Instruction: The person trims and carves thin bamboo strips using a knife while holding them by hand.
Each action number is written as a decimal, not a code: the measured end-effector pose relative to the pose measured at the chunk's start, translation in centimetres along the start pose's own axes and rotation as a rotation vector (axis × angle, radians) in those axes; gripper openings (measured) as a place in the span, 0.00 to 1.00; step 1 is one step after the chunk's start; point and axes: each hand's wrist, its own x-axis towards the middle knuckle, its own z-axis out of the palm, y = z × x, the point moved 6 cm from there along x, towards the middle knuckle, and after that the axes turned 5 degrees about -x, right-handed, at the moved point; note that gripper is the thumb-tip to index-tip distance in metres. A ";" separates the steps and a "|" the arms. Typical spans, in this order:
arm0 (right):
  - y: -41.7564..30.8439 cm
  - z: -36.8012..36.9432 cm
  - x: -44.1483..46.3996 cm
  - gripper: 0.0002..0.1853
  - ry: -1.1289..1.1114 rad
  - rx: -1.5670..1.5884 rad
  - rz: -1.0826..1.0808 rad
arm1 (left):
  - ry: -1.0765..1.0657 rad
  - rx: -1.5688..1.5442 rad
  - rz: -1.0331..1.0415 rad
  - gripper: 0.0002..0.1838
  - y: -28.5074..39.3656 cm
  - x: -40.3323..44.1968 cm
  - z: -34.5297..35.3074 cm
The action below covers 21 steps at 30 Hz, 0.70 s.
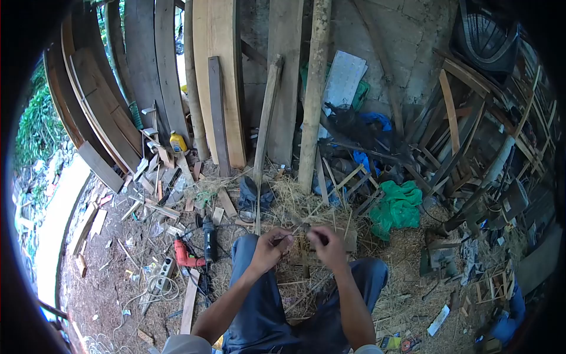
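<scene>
My left hand (273,248) is raised between my knees, its fingers pinched together on something thin that I cannot make out. Just to its right, my right hand (328,246) is closed around a dark handle (321,237); what extends from the handle toward the left hand is too small and blurred to tell. The two hands are close together but apart. Below and between them stands a short wooden piece (305,259) over straw-covered ground.
A red drill (187,255), a dark power tool (209,239) and a power strip (162,276) lie left of my legs. Boards (221,88) lean on the wall ahead. A green bag (396,206) sits at right, near piled wood scraps (466,118).
</scene>
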 end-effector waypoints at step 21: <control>0.2 -0.1 -0.1 0.12 0.027 -0.062 -0.178 | -0.026 0.147 -0.058 0.04 0.6 -1.9 1.0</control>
